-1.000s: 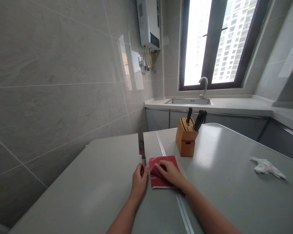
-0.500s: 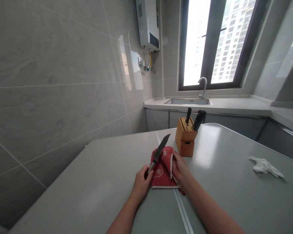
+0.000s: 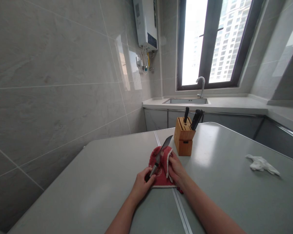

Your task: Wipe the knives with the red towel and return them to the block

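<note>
Head view: knife [image 3: 158, 158] in left hand [image 3: 142, 183], red cloth [image 3: 165, 159] in right hand [image 3: 178, 169].

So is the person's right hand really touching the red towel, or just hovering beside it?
Touching. The head view shows the right hand gripping the lifted, white-edged part of the red towel, with no gap between them.

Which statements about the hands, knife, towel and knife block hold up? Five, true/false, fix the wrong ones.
1. The left hand grips the knife. True.
2. The right hand holds part of the red towel. True.
3. The wooden knife block lies on its side. False: it stands upright.
4. Black handles stick out of that block. True.
5. The crumpled white cloth or paper lies left of both hands. False: it lies to their right.
</note>
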The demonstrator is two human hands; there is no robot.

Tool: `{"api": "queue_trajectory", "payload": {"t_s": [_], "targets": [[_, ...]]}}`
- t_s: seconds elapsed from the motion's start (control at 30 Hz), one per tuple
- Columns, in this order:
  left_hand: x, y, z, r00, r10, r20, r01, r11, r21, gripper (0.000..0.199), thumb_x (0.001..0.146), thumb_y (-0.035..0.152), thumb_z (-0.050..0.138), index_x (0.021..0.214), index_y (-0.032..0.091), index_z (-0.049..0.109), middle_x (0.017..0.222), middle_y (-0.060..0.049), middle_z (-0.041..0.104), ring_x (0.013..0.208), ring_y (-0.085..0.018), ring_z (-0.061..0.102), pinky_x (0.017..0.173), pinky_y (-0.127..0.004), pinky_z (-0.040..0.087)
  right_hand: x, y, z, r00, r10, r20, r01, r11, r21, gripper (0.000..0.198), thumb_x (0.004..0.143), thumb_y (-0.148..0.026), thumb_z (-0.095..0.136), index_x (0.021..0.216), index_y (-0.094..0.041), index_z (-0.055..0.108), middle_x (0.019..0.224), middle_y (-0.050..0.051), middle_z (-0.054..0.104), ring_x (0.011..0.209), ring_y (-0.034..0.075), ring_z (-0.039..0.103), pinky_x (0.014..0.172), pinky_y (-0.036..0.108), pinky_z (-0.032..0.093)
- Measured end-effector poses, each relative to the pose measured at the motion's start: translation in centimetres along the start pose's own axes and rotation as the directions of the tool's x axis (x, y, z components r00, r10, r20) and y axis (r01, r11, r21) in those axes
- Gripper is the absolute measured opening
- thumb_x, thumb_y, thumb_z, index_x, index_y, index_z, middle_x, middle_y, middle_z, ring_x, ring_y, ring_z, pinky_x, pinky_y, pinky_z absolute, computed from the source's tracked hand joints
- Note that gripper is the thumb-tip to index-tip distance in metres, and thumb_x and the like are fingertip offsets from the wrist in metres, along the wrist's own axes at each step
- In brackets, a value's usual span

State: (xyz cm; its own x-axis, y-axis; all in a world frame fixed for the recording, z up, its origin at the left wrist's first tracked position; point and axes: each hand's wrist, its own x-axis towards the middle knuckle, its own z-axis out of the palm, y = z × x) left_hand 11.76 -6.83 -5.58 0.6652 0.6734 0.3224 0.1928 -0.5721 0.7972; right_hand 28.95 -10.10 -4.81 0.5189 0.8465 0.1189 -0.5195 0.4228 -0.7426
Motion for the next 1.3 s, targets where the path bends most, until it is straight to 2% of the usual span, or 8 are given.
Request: {"api": "queue_trajectory", "payload": {"t_s": [0.13,0.27,0.43,0.57,0.77,0.97,1.3], "targets": [[0.1,0.1,0.0,1.0,0.002,0.014,-0.001,1.0,-0.031,0.027,0.084,0.038,0.049,0.092,0.016,0.064,0.086,-0.004,0.066,0.076,-0.019,0.056,0.07,-0.025,0.041,-0.1,0.5,-0.1,0.997,0.057,0.054,-0.054,0.998,-0.042,0.027,0.065,-0.035,0.072,0.086,-0.02,0.065,0.082,0.002,0.069,0.084,0.02,0.063,0.085,0.035,0.048],[0.1,0.0,0.0,0.999,-0.012,0.031,0.014,0.998,-0.064,0.03,0.084,0.04,0.049,0.095,0.016,0.064,0.087,-0.005,0.067,0.076,-0.019,0.057,0.071,-0.027,0.042,-0.6,1.2,0.0,0.988,0.104,0.114,-0.084,0.982,-0.168,0.033,0.067,-0.045,0.07,0.087,-0.019,0.065,0.079,0.002,0.069,0.082,0.021,0.063,0.079,0.034,0.049],[0.1,-0.1,0.2,0.999,-0.021,0.04,0.023,0.997,-0.068,0.031,0.085,0.041,0.048,0.095,0.016,0.064,0.086,-0.005,0.067,0.076,-0.02,0.057,0.072,-0.028,0.043,-0.8,1.8,-0.2,0.971,0.177,0.159,-0.118,0.938,-0.325,0.034,0.072,-0.051,0.063,0.089,-0.021,0.066,0.082,0.002,0.068,0.08,0.02,0.063,0.075,0.031,0.049],[0.1,0.1,0.2,0.999,-0.014,0.029,0.016,0.999,-0.052,0.03,0.085,0.041,0.048,0.092,0.016,0.063,0.084,-0.005,0.067,0.076,-0.02,0.058,0.072,-0.027,0.043,-0.7,1.9,-0.5,0.971,0.161,0.177,-0.083,0.92,-0.383,0.034,0.072,-0.049,0.064,0.087,-0.018,0.065,0.085,0.003,0.068,0.078,0.019,0.062,0.075,0.032,0.049],[0.0,0.1,0.2,1.0,-0.006,0.015,0.007,1.0,-0.02,0.025,0.085,0.038,0.048,0.086,0.017,0.061,0.08,-0.004,0.065,0.072,-0.018,0.056,0.068,-0.025,0.042,-1.1,1.7,-0.4,0.961,0.137,0.24,-0.024,0.907,-0.42,0.029,0.07,-0.04,0.069,0.088,-0.019,0.064,0.086,0.003,0.068,0.082,0.019,0.062,0.076,0.031,0.048],[-0.1,-0.2,0.4,1.0,-0.018,0.01,0.018,1.0,-0.022,0.027,0.085,0.041,0.049,0.083,0.016,0.06,0.076,-0.003,0.064,0.067,-0.017,0.054,0.063,-0.024,0.039,-1.3,1.3,-0.2,0.964,0.202,0.172,-0.12,0.911,-0.394,0.032,0.068,-0.042,0.07,0.087,-0.018,0.064,0.081,0.002,0.068,0.076,0.019,0.062,0.07,0.03,0.048],[0.1,-0.2,0.4,1.0,-0.012,-0.001,0.012,1.0,-0.002,0.034,0.09,0.042,0.041,0.081,0.016,0.061,0.074,-0.002,0.062,0.069,-0.017,0.054,0.065,-0.024,0.039,-1.2,1.9,-0.3,0.967,0.213,0.139,-0.16,0.934,-0.319,0.03,0.065,-0.038,0.074,0.085,-0.017,0.066,0.08,0.003,0.069,0.075,0.018,0.063,0.071,0.03,0.048]]}}
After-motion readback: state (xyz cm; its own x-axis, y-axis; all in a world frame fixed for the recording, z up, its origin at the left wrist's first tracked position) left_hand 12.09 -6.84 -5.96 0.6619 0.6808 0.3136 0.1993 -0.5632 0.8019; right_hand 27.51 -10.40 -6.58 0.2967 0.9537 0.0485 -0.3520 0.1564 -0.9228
